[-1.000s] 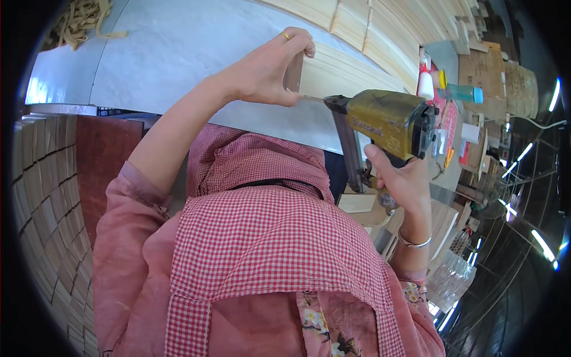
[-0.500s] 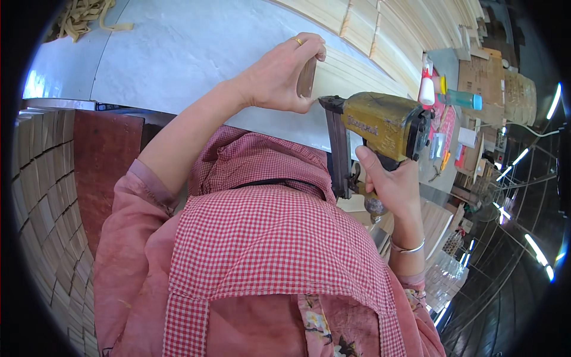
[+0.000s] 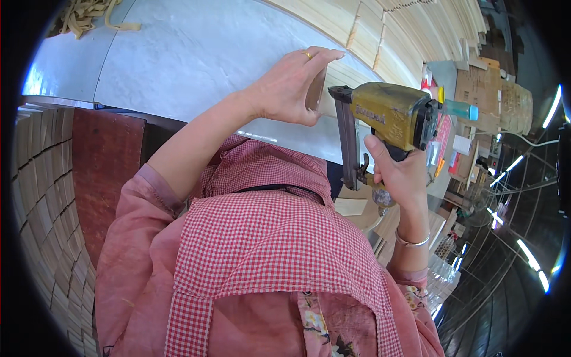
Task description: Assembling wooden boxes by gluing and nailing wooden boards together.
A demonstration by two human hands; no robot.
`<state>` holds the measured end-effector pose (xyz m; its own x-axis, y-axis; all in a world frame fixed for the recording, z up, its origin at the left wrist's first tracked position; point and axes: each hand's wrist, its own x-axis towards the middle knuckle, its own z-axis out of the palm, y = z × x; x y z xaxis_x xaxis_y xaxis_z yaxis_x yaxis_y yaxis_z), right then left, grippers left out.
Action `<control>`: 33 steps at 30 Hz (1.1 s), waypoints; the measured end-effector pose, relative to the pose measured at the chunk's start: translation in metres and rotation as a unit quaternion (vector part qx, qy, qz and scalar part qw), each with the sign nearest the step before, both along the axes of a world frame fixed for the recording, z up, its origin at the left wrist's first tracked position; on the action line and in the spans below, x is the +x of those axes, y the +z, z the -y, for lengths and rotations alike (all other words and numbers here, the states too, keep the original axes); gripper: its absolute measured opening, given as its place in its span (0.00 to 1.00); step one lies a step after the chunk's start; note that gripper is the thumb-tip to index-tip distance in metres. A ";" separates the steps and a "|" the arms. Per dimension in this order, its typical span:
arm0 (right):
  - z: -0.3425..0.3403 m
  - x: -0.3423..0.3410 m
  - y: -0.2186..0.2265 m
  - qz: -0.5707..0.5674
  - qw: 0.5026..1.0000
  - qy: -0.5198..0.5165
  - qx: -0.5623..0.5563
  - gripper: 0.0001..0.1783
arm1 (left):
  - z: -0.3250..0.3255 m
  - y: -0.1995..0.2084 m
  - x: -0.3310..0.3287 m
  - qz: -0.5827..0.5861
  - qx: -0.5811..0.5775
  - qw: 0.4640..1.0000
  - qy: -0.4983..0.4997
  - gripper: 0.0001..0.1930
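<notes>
My left hand (image 3: 289, 89) is closed around the near end of a pale wooden piece (image 3: 316, 90), fingers over the far edge and thumb on the near edge. That end face is in shade, and the piece runs off to the right behind the tool. My right hand (image 3: 404, 175) grips the handle of a worn yellow-and-black pneumatic nail gun (image 3: 386, 110), its thumb lying along the back of the grip. The gun's black nose points left, just right of my left thumb and apart from it. Whether the trigger is pressed is hidden.
Pale wooden boards (image 3: 410, 35) lie stacked along the far right of the grey-white tabletop (image 3: 178, 53). Tan strips (image 3: 83, 18) are heaped at the far left. More wood pieces (image 3: 47, 196) are stacked low at left. A teal bottle (image 3: 461, 110) and cardboard boxes (image 3: 482, 89) stand at right.
Both hands have shifted slightly right, the left with the wooden piece and the right with the nail gun. The gun's nose has come a little away from the left thumb.
</notes>
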<state>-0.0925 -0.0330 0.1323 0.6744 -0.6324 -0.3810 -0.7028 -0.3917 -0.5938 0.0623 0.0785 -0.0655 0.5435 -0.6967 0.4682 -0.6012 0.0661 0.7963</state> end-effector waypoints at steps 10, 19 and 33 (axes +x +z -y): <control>0.008 0.018 0.004 -0.027 0.998 0.047 -0.016 0.19 | -0.001 0.001 0.001 0.000 0.026 1.000 -0.003 0.56; 0.030 0.035 0.013 -0.045 0.988 0.142 -0.047 0.22 | -0.029 0.003 -0.016 -0.100 0.008 0.982 0.158 0.47; 0.059 0.070 0.012 -0.068 0.991 0.112 -0.029 0.23 | -0.040 -0.004 -0.024 -0.106 -0.017 0.974 0.197 0.33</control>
